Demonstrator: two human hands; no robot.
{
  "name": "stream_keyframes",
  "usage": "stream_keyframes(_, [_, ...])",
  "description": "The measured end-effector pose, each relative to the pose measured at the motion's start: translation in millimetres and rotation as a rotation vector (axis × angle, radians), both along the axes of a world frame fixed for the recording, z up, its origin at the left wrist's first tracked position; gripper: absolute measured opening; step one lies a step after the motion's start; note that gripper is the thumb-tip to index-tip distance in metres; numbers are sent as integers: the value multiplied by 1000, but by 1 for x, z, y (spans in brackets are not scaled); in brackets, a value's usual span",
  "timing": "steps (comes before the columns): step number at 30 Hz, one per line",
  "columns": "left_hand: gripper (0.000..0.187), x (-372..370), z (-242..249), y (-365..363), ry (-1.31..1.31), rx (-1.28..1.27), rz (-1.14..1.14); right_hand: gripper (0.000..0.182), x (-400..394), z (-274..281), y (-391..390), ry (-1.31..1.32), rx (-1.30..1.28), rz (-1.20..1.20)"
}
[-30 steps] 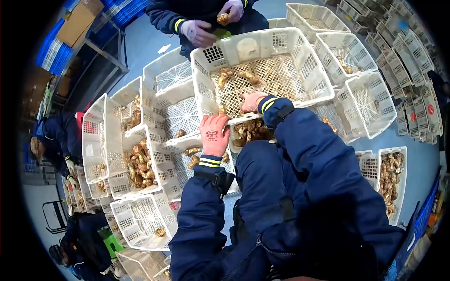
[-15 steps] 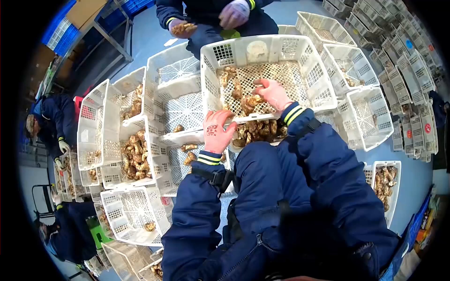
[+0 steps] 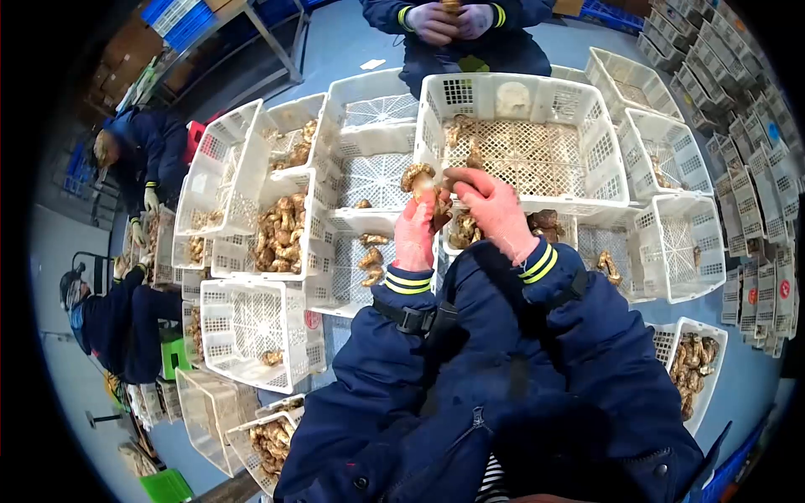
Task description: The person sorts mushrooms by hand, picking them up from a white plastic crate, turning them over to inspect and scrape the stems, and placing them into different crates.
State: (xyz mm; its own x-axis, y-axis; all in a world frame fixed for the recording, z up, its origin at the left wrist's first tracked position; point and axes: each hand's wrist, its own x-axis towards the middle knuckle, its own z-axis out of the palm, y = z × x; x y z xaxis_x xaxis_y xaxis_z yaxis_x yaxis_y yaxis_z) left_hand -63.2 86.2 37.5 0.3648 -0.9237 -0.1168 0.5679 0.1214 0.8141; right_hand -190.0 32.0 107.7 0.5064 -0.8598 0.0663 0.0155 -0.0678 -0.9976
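Note:
My left hand (image 3: 417,237) is closed around a brown-capped mushroom (image 3: 416,175) with a pale stem, held above the near wall of the large white basket (image 3: 520,186). A second brown piece shows between the fingers, partly hidden. My right hand (image 3: 495,210) is closed, its fingertips pinched at the mushroom's stem. Inside the large basket a few mushrooms (image 3: 475,156) lie at the left. Under my hands, a lower basket holds more mushrooms (image 3: 547,225), partly covered by my right hand.
White baskets stand all around, among them one full of mushrooms (image 3: 281,235) on the left and another (image 3: 693,369) at the lower right. Across from me a co-worker's hands (image 3: 451,21) hold something brown. Two more people work at the left. Basket stacks (image 3: 755,210) line the right.
My right hand has come out of the large basket toward my left hand, which has risen and now grips a mushroom. The view has shifted, and the co-worker opposite has brought both hands together.

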Motion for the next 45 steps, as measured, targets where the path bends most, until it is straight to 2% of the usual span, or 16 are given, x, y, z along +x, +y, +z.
stream_keyframes(4, [38, 13, 3, 28, 10, 68, 27, 27, -13, -22, -36, 71, -161, -97])
stream_keyframes(6, [37, 15, 12, 38, 36, 71, 15, 27, -25, -42, -57, 375, -546, -233])
stream_keyframes(12, [40, 26, 12, 44, 230, -15, -42, 31, -47, -83, -65, 955, -631, -195])
stream_keyframes(14, [40, 29, 11, 46, 516, -172, -136, 33, -46, -85, -71, 1043, -521, -154])
stream_keyframes(16, [39, 36, 4, 48, 483, -174, -133, 34, -48, -93, -76, 1055, -571, -142])
stream_keyframes(18, [40, 42, 1, 57, 352, -68, -71, 34, -52, -104, -79, 1146, -692, -115])
stream_keyframes(22, [41, 76, -55, 82, 397, 97, -160, 34, -49, -94, -80, 1120, -474, -114])
stream_keyframes(24, [39, 96, -87, 102, 420, 302, 26, 38, -46, -81, -92, 1145, -286, 23])
stream_keyframes(28, [33, 230, -143, 135, 380, -97, -261, 55, -38, -89, -123, 1275, -305, 179])
stream_keyframes(30, [38, 263, -126, 129, -84, 419, 447, 59, -33, -96, -136, 1227, -261, 210])
stream_keyframes(31, [33, 269, -111, 126, -25, 344, 531, 62, -23, -65, -123, 1196, -46, 241])
stream_keyframes(32, [30, 265, -93, 117, 39, 270, 600, 66, -25, -90, -128, 1211, -235, 148])
stream_keyframes(34, [29, 215, -53, 101, -75, 228, 562, 68, -16, -108, -138, 1200, -152, 244])
stream_keyframes(36, [41, 199, -86, 91, 20, 185, 206, 67, -12, -125, -149, 1231, -171, 256])
stream_keyframes(40, [45, 100, -63, 44, -141, 278, 239, 68, -4, -93, -138, 1288, -76, 458])
stream_keyframes(45, [50, 44, -52, -3, -341, 136, 10, 71, -6, -114, -144, 1174, -82, 502])
